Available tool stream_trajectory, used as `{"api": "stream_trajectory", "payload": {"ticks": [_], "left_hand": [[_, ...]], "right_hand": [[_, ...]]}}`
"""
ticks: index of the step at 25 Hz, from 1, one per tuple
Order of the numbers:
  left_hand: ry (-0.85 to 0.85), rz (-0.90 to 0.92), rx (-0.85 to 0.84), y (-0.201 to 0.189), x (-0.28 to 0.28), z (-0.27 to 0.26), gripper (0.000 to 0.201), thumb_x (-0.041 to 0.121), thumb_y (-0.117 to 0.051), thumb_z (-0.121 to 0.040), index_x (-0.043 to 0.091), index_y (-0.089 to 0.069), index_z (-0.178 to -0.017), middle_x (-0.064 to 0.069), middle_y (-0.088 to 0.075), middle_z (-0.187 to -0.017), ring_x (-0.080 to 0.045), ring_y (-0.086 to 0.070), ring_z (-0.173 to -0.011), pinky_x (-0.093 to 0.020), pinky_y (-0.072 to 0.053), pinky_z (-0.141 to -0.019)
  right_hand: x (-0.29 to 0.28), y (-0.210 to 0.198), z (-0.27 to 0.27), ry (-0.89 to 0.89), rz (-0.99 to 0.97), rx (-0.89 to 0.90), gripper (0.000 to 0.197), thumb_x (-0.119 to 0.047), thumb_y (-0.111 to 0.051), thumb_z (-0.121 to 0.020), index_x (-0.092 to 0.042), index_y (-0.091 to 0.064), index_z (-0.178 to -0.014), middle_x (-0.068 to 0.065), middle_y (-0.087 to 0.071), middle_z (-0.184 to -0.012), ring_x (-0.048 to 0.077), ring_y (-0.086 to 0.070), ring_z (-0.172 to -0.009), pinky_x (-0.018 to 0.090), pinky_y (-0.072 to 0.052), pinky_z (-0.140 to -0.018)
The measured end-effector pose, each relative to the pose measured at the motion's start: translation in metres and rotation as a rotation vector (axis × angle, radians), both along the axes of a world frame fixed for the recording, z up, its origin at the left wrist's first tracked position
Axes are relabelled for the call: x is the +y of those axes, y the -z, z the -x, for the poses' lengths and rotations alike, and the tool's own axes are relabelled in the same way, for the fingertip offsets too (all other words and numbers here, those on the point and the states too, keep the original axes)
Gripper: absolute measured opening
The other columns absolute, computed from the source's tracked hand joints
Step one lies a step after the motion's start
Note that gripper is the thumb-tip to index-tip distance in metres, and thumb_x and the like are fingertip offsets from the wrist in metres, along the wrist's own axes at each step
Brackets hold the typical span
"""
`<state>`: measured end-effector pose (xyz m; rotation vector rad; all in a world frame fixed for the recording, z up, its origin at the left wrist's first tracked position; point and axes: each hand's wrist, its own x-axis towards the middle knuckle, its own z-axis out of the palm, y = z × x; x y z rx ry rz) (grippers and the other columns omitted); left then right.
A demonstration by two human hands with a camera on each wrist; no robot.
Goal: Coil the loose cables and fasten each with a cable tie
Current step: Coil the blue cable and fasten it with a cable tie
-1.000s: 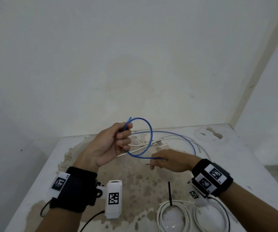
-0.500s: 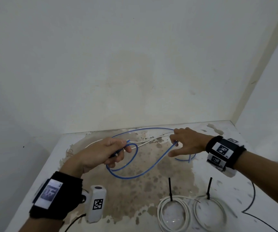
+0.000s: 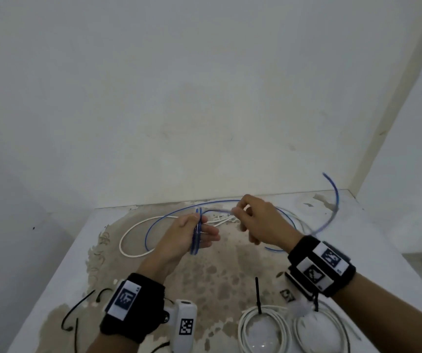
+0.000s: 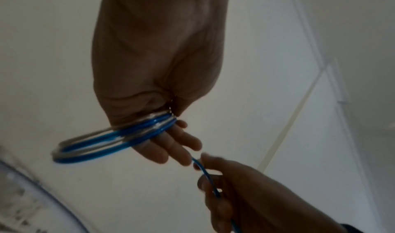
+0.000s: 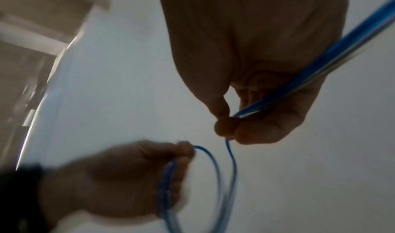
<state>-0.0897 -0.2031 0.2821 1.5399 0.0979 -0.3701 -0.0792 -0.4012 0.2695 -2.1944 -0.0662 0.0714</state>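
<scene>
Two loops: blue cable gathered in left hand, above table centre.
Handling: judged light, thin and springy; loops will likely spring apart unless pinched where they cross.
Left grip: loops held against the palm; fingers look fairly straight.
Right grip: right hand pinches the free run just right of the coil.
Tail: trails far right, airborne.
Nearby: white cable loose, far left.

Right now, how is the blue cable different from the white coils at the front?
The blue cable is up in both hands, only partly looped; the white coils lie flat on the table. The blue cable has no tie; the left white coil has a black tie. Both are thin and wound in rings.
</scene>
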Motion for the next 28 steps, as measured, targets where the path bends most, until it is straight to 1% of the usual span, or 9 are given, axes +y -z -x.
{"api": "stream_trajectory", "payload": {"ticks": [3, 6, 9, 13, 17, 19, 22, 25, 28], "left_hand": [[-0.115, 0.085, -0.036, 0.011, -0.012, -0.005, 0.033, 0.021, -0.032, -0.106, 0.004, -0.059, -0.096, -0.012, -0.076, -0.084, -0.019, -0.074, -0.076, -0.034, -0.057, -0.078], [-0.175, 0.063, -0.082, 0.014, -0.020, -0.007, 0.032, 0.020, -0.034, -0.105, 0.008, -0.063, -0.099, -0.003, -0.076, -0.083, -0.011, -0.072, -0.070, -0.031, -0.055, -0.073], [-0.164, 0.045, -0.073, 0.013, -0.025, -0.009, 0.031, 0.021, -0.037, -0.104, 0.007, -0.064, -0.099, 0.001, -0.070, -0.072, -0.015, -0.065, -0.068, -0.030, -0.048, -0.070], [-0.149, 0.313, 0.131, 0.006, -0.027, -0.011, 0.031, 0.018, -0.035, -0.104, 0.002, -0.060, -0.109, -0.010, -0.076, -0.089, -0.018, -0.072, -0.072, -0.029, -0.058, -0.061], [-0.222, 0.519, 0.158, 0.000, -0.021, -0.019, 0.029, 0.023, -0.033, -0.103, 0.010, -0.056, -0.089, -0.008, -0.073, -0.077, -0.021, -0.072, -0.067, -0.035, -0.057, -0.071], [-0.251, 0.500, 0.102, -0.006, -0.010, -0.025, 0.031, 0.028, -0.033, -0.105, 0.012, -0.057, -0.092, 0.003, -0.060, -0.061, -0.010, -0.056, -0.044, -0.026, -0.053, -0.054], [-0.215, 0.396, 0.039, -0.013, 0.008, -0.028, 0.033, 0.034, -0.034, -0.105, 0.013, -0.059, -0.099, 0.004, -0.050, -0.060, -0.006, -0.037, -0.035, -0.019, -0.038, -0.038], [-0.177, 0.281, -0.020, -0.012, 0.016, -0.025, 0.033, 0.031, -0.036, -0.104, 0.012, -0.060, -0.091, 0.003, -0.060, -0.061, -0.008, -0.049, -0.041, -0.019, -0.038, -0.037], [-0.064, 0.255, -0.047, -0.012, 0.016, -0.015, 0.031, 0.029, -0.038, -0.103, 0.011, -0.059, -0.091, 0.004, -0.047, -0.051, -0.008, -0.042, -0.039, -0.019, -0.036, -0.038]], "right_hand": [[0.032, 0.008, 0.025, 0.066, -0.576, 0.124, 0.019, -0.018, -0.043, -0.105, -0.010, -0.060, -0.109, 0.009, -0.064, -0.078, 0.016, -0.055, -0.052, 0.028, -0.046, -0.048], [0.055, 0.022, 0.040, 0.066, -0.743, -0.011, 0.020, -0.014, -0.045, -0.105, -0.020, -0.061, -0.116, 0.006, -0.072, -0.088, 0.018, -0.062, -0.064, 0.028, -0.048, -0.053], [0.060, 0.036, 0.042, 0.082, -0.699, -0.123, 0.019, -0.016, -0.049, -0.105, -0.026, -0.060, -0.115, 0.005, -0.074, -0.096, 0.012, -0.062, -0.061, 0.026, -0.044, -0.050], [0.050, 0.046, 0.039, 0.006, -0.600, -0.226, 0.017, -0.009, -0.051, -0.103, -0.015, -0.060, -0.116, 0.007, -0.072, -0.095, 0.002, -0.056, -0.057, 0.016, -0.042, -0.052], [0.040, 0.061, 0.047, -0.148, -0.538, -0.111, 0.010, -0.016, -0.050, -0.104, -0.015, -0.058, -0.110, 0.004, -0.069, -0.078, 0.009, -0.050, -0.054, 0.023, -0.042, -0.054], [0.032, 0.073, 0.056, -0.264, -0.436, -0.020, 0.018, -0.019, -0.045, -0.106, -0.016, -0.062, -0.109, -0.002, -0.065, -0.074, 0.009, -0.049, -0.059, 0.024, -0.042, -0.059], [0.019, 0.084, 0.074, -0.408, -0.326, 0.093, 0.025, -0.024, -0.043, -0.107, -0.018, -0.067, -0.112, -0.006, -0.056, -0.072, 0.007, -0.049, -0.065, 0.019, -0.041, -0.065], [0.014, 0.079, 0.086, -0.495, -0.312, 0.172, 0.028, -0.033, -0.046, -0.105, -0.019, -0.066, -0.121, -0.004, -0.061, -0.085, 0.004, -0.057, -0.077, 0.017, -0.045, -0.074], [0.014, 0.067, 0.084, -0.442, -0.392, 0.138, 0.040, -0.047, -0.040, -0.102, -0.024, -0.063, -0.126, -0.004, -0.069, -0.100, 0.012, -0.065, -0.093, 0.021, -0.048, -0.083]]}}
